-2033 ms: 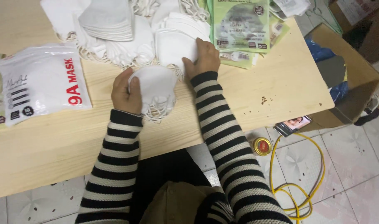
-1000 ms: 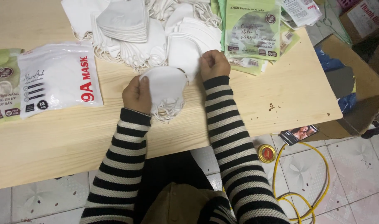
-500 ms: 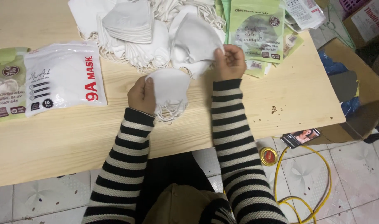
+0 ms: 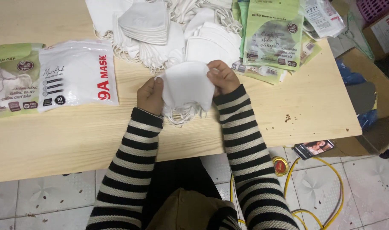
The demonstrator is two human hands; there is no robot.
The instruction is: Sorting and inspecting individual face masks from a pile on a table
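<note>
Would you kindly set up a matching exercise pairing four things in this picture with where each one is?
Things:
1. stack of white masks
2. white mask pouch
3. green mask pouches
4. yellow cable

Places:
A. on the tiled floor, right of the person
B. held between the left hand and right hand
C. on the table's far right part
D. flat on the table, left of the hands

Pairs: 1-B, 2-D, 3-C, 4-A
</note>
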